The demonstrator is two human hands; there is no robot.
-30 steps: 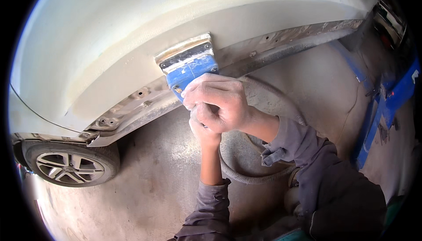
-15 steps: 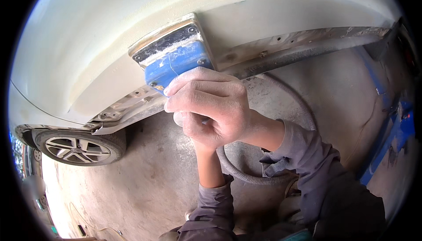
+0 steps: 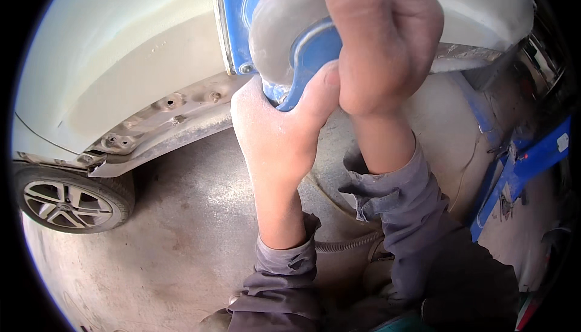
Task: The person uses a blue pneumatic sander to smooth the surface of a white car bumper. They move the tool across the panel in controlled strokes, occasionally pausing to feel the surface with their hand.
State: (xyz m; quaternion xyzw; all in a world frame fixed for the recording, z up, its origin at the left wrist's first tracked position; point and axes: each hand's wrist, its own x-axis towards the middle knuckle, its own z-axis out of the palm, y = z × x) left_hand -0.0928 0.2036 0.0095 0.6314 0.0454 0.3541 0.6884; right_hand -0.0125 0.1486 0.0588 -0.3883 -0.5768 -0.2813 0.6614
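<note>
Both my hands are on a blue sander (image 3: pixel 236 14) with a rounded grey top, held up by the pale car body. My left hand (image 3: pixel 275 123) wraps round its lower end, thumb up along the blue casing. Higher and to the right, my right hand (image 3: pixel 384 47) grips over the grey top; some of its fingers run out of view at the upper edge. White dust coats both hands. The sander's flat plate faces the car's side panel (image 3: pixel 139 72); whether it touches cannot be seen from here.
Below the panel runs an exposed sill (image 3: pixel 175 111) with holes and bolts. A car wheel (image 3: pixel 72 199) stands at the lower left. A ribbed grey hose (image 3: pixel 348 244) lies on the concrete floor (image 3: pixel 187 211) near my sleeves. Blue metal equipment (image 3: pixel 514 168) stands at the right.
The sander has moved up and to the right and turned more upright. My hands, overlapped earlier, are now apart on it, and its grey top has come into sight.
</note>
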